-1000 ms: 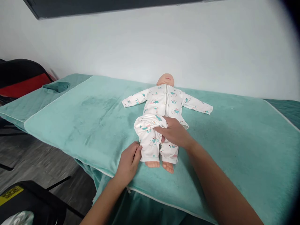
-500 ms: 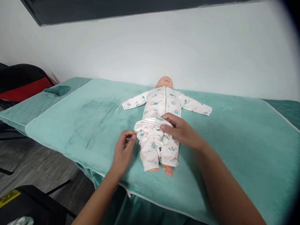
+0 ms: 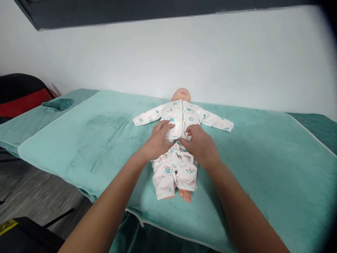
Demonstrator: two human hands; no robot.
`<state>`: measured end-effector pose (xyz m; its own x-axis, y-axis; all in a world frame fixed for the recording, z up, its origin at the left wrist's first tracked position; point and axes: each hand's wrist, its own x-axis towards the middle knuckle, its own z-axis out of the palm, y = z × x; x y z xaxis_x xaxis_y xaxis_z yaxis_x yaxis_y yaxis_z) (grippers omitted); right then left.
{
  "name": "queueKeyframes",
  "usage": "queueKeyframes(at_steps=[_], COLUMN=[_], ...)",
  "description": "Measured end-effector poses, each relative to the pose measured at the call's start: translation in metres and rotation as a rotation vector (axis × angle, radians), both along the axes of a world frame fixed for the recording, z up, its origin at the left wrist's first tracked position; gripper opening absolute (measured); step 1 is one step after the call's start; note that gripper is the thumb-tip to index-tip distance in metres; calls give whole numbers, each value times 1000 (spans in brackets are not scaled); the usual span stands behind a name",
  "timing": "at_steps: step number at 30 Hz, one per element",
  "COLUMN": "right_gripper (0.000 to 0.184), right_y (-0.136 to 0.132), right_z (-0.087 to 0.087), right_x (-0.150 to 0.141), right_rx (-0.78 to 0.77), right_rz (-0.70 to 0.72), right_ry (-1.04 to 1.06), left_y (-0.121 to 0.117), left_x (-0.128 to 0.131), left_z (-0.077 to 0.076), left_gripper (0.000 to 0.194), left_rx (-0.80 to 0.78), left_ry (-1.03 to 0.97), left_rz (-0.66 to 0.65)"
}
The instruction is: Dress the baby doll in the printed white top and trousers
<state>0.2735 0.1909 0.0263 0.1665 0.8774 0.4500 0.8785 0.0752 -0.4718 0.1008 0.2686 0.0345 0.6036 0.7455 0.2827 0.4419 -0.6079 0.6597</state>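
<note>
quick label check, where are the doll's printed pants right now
In the head view, the printed pants are just below centre, on the legs of the doll, between its long-sleeved top and the near edge of the green cover.

A green-covered bed carries a clothed doll.

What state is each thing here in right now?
Doll: lying face up.
Shirt: on the doll, sleeves stretched outward.
Trousers: on both legs, wrinkled at the waist.
Left hand: at the shirt's hem, grip unclear.
Right hand: at the shirt's hem, fingers bent, grip unclear.
Green cover: spread under the doll.
</note>
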Motion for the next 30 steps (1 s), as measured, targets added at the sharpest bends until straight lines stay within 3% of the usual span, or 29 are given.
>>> queueKeyframes(at_steps=[5,8,11,13,16,18,20,22,25,28,30], right_gripper=[11,15,18,20,24,24,22,19,21,23,24], right_y=[-2,-1,2,5,6,1,-10,-25,-42,-42,-36], right_z=[2,1,1,3,8,6,-2,-14,-30,-33,-29], right_x=[1,5,8,12,31,57,90,122,146,131,107], right_rx=[-27,2,18,41,100,113,50,-61,-239,-156,-27], right_rz=[3,25,35,38,-1,-118,-342,-572,-757,-689,-476], right_ry=[7,81,269,465,742,764,601,358,193,207,326], left_y=[-9,-16,-14,-4,19,34,44,45,37,27,23], left_x=[14,22,20,12,-10,-27,-40,-46,-45,-39,-38], left_z=[0,7,11,10,-1,-14,-30,-44,-58,-61,-61], left_gripper=[61,40,18,16,22,25,21,17,20,33,30], left_rx=[168,272,268,166,-138,-389,-471,-399,-59,299,341], left_ry=[196,240,140,-18,-372,-583,-641,-575,-415,-312,-305], left_rz=[154,248,322,416,592,671,757,802,837,801,734])
